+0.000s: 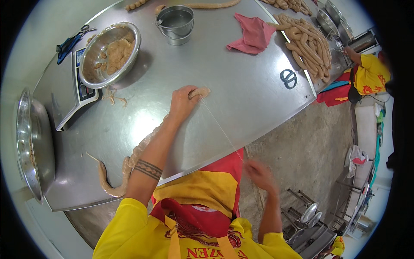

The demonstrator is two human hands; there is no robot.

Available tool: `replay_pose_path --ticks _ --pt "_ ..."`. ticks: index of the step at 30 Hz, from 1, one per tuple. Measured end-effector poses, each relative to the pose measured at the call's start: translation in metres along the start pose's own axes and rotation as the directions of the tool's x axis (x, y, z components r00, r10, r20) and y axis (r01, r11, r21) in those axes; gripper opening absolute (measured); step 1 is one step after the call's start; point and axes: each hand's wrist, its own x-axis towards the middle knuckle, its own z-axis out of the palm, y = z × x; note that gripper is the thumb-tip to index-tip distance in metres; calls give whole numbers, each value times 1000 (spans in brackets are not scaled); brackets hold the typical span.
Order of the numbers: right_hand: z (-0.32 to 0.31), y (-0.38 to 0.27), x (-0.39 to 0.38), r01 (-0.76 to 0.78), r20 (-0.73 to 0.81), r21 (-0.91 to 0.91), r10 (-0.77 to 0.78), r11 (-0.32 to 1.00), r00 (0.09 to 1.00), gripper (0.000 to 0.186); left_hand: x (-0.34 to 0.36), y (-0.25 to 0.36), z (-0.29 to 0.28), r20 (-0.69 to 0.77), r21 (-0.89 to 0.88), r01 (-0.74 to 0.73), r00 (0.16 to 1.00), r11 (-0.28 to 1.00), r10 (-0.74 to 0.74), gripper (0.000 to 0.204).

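My left hand (pixel 181 103) is closed around a pale sausage casing (pixel 201 92) near its end, above the steel table. The filled sausage (pixel 113 190) runs back under my left forearm, with a curved section and a thin tail lying on the table at the lower left. A thin white string (pixel 220 126) stretches tight from the casing at my left hand down past the table edge. My right hand (pixel 261 176) is closed on its other end, off the table. That hand is smeared by motion, so its separate fingers are hard to make out.
A steel bowl of ground meat (pixel 118 54) stands on a scale (pixel 88 93); blue-handled scissors (pixel 71 43) lie behind. Beyond are a small bucket (pixel 174 26), pink cloth (pixel 251 34), dark-handled scissors (pixel 288 79) and piled sausages (pixel 308 45). Another person (pixel 371 75) works at right.
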Motion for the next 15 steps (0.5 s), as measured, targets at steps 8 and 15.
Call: replay_pose_path --ticks 8,15 --pt "3 119 -148 -41 -95 535 109 844 990 23 -14 10 -5 391 372 -593 798 714 459 24" --pt "43 232 -152 -159 132 987 418 30 899 16 -14 1 -13 321 438 -554 832 708 452 15"
